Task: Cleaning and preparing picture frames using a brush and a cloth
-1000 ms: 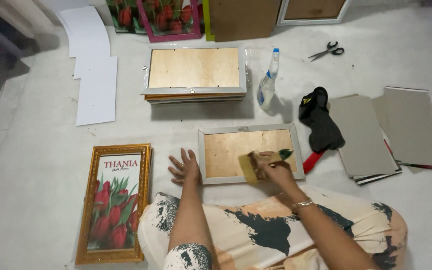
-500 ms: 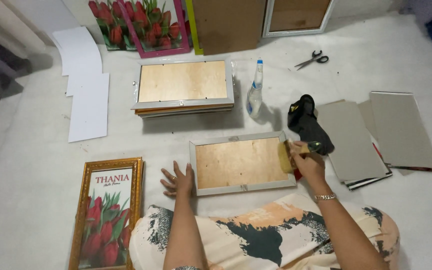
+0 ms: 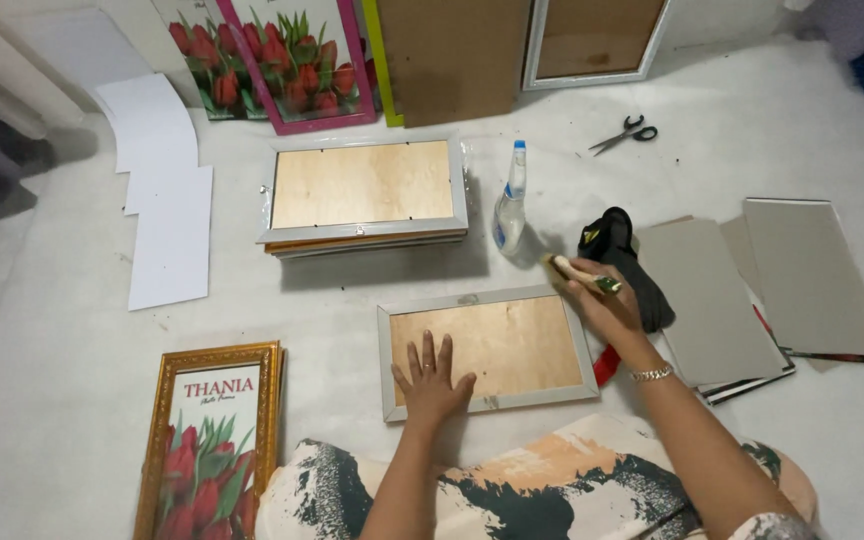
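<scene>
Sitting on the pale floor [image 3: 42,400], I have picture-framing things spread all around me. Largest are the framed tulip prints [image 3: 292,60] and a brown board [image 3: 452,55] leaning at the far side, with white sheets [image 3: 167,230] lying off to my left. A stack of frames [image 3: 364,190] sits face down ahead of me, and grey backing boards [image 3: 752,285] lie fanned out on my right. A gold frame [image 3: 212,440] with a tulip print lies by my left knee.

Right in front of me is the frame [image 3: 487,348] I am working on, silver-edged, face down, its plywood back showing. My left hand [image 3: 432,380] lies flat on the back near the lower left corner, fingers spread apart, pressing it down. I judge the frame light but stiff, with a smooth back that would slide on this floor, and probably glass underneath, so it is fragile; it is best held flat by the palm or lifted by the two long rails, not by a corner.

My right hand [image 3: 602,305] hovers over the frame's upper right corner, fingers clamped around the handle of a small brush [image 3: 577,272]. Just beyond it lie a black cloth [image 3: 622,260] and something red, mostly hidden beneath my wrist. A spray bottle [image 3: 510,205] stands between the stack and the cloth. Scissors [image 3: 624,135] lie well apart, farther off.
</scene>
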